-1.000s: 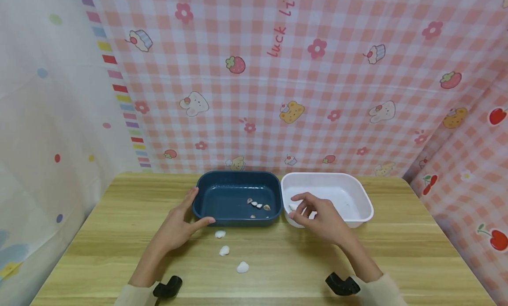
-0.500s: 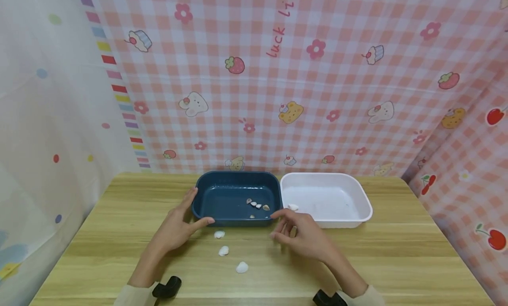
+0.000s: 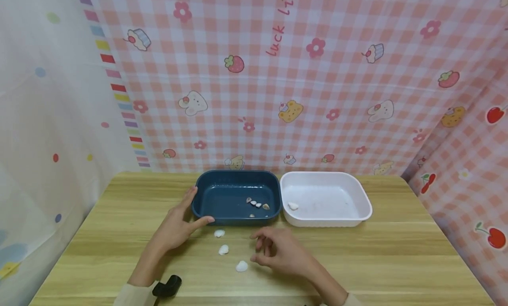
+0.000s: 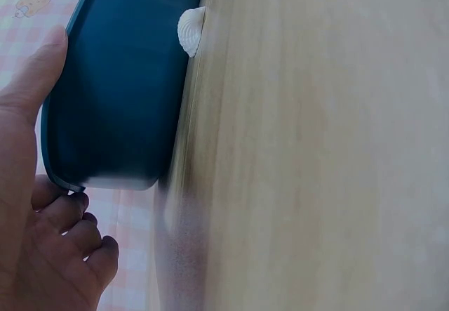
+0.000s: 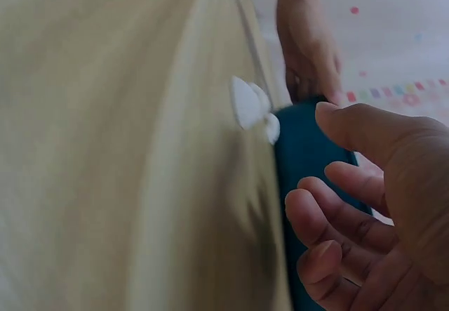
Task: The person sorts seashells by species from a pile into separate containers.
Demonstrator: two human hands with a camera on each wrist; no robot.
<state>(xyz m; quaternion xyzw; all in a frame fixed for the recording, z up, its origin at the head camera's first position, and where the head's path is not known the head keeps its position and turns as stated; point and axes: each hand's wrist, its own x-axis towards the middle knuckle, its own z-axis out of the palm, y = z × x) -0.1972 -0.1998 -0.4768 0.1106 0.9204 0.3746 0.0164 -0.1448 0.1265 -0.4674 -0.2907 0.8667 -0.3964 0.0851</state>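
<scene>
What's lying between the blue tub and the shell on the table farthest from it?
Two others: the near shell, close to the blue tub, then the middle shell. The head view shows both on the table.

My left hand (image 3: 174, 229): thumb (image 3: 204, 221) and index finger (image 3: 189, 196) straight, spread wide. My right hand (image 3: 283, 255): fingers (image 5: 306, 216) loosely curled, thumb apart from them. My left forearm (image 3: 146, 266), my right forearm (image 3: 326, 281): both slanting inward.
</scene>
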